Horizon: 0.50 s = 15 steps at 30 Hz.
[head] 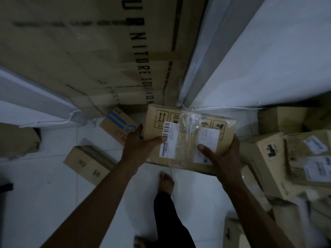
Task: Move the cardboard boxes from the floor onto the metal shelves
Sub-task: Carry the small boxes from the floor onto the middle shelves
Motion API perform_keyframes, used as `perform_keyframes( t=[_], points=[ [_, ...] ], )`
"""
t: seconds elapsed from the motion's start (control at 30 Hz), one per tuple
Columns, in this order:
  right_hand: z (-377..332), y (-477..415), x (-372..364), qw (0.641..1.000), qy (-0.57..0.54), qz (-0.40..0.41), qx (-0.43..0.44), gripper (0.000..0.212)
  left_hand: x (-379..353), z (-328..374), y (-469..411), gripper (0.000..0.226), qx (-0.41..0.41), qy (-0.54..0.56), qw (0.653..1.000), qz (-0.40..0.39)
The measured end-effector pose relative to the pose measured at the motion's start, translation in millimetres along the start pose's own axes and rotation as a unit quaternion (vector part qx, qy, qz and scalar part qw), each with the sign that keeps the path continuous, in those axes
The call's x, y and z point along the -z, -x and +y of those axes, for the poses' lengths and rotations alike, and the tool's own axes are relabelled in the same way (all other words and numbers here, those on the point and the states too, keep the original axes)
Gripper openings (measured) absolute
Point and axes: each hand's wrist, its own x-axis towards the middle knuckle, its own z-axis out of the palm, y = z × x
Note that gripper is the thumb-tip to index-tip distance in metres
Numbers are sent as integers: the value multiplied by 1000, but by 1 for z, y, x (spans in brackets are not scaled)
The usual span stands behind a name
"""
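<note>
Beyond the left forearm [86, 199], the left hand [138, 146] grips the labelled cardboard box [186, 120] by its left edge; the right hand [223, 156] grips its right. The box seems lifted off the floor [53, 176]. Best keep it level, thumbs on top.

Both hands — left hand [138, 145], right hand [221, 156] — held a taped cardboard box [188, 138] above the white floor [53, 194], smaller boxes [87, 161] lying around.

Taped box [188, 138] between left hand [138, 145] and right hand [222, 158], floor boxes [89, 163] left, stacked boxes [293, 154] right
</note>
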Motion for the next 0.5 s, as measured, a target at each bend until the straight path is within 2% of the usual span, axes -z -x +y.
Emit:
perform_keyframes(
  t=[0.07,0.17,0.2,0.3,0.37,0.47,0.5],
  points=[
    [-28,32,4,996,57,-12,64,105,16,7,47,51,-2,58,998,30],
    [-68,86,3,981,107,-33,156,100,49,14,124,74,5,93,993,77],
    [-83,108,1,976,107,-53,179,95,62,17,154,74,2,107,990,90],
    [-131,177,-7,956,98,-113,254,77,104,16,247,49,-32,143,981,125],
    [-158,228,-14,938,106,-141,297,81,133,12,313,46,-57,161,972,163],
    [-187,302,-31,916,119,-182,336,107,172,3,407,49,-91,188,952,223],
    [-196,327,-37,907,112,-205,350,108,184,-1,437,50,-108,201,944,239]
  ],
)
